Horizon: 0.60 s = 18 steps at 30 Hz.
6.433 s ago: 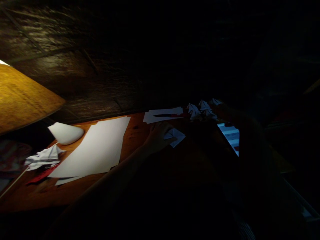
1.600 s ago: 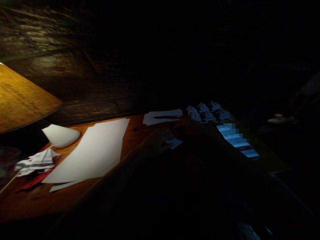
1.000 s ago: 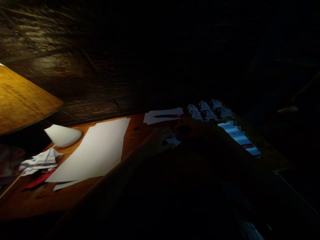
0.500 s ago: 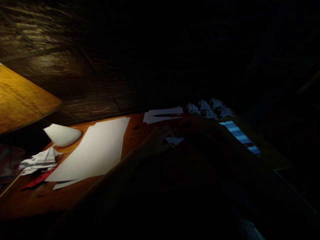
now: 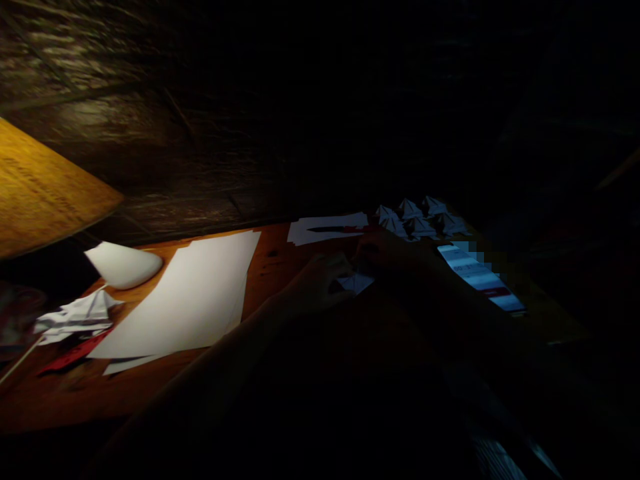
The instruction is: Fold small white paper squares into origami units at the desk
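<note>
A small piece of folded white paper [image 5: 356,285] lies low over the dark table, between my two hands. My left hand [image 5: 320,283] has its fingers and thumb closed on the paper's left side. On the far right side, my right hand [image 5: 387,250] is curled, its fingertips pinched at the paper's upper edge; deep shadow hides much of them. Just beyond, a knife [image 5: 333,229] with a dark blade and red handle rests on a stack of white paper pieces [image 5: 300,233]. Several folded paper shapes [image 5: 413,210] stand in rows behind my right hand.
A lit phone [image 5: 480,277] lies right of my right forearm. Large white sheets [image 5: 185,300] spread left, near a curled white paper [image 5: 125,265], a crumpled paper [image 5: 80,317] and a red item [image 5: 75,353]. A yellow lampshade-like panel [image 5: 45,193] overhangs the left; a dark wall stands behind.
The folded paper has shifted slightly right and turned a little, with my left hand still on it. My right hand stays close by its upper edge. The phone's screen content looks different.
</note>
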### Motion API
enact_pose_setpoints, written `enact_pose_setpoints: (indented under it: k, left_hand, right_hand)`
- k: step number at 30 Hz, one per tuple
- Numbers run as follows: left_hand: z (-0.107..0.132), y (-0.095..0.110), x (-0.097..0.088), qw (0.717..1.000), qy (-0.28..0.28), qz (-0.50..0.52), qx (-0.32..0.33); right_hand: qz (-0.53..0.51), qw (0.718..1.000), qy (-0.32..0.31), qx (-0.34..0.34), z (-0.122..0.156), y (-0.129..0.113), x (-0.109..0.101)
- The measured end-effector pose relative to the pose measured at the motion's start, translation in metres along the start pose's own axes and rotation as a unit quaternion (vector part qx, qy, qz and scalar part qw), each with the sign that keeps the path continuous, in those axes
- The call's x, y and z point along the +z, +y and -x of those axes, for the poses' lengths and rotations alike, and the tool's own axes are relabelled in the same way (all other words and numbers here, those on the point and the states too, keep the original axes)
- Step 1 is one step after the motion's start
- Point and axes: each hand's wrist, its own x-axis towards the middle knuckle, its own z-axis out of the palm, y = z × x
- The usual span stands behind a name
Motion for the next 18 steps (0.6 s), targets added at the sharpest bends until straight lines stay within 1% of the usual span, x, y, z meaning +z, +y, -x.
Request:
enact_pose_setpoints:
  k: [5, 9, 14, 18]
  left_hand:
    - [-0.001, 0.003, 0.0, 1.0, 0.002, 0.016, -0.012]
    - [-0.002, 0.002, 0.001, 1.0, 0.012, 0.014, -0.023]
    - [-0.002, 0.001, 0.0, 1.0, 0.003, -0.004, -0.011]
    - [-0.001, 0.002, -0.001, 1.0, -0.003, -0.013, -0.021]
  right_hand:
    - [-0.039, 0.997, -0.042, -0.044, 0.002, 0.005, -0.009]
    - [-0.052, 0.995, -0.072, -0.037, 0.003, 0.008, -0.012]
    - [-0.039, 0.997, -0.063, -0.025, 0.004, 0.007, -0.011]
    - [-0.043, 0.997, -0.057, -0.011, 0.004, 0.007, -0.011]
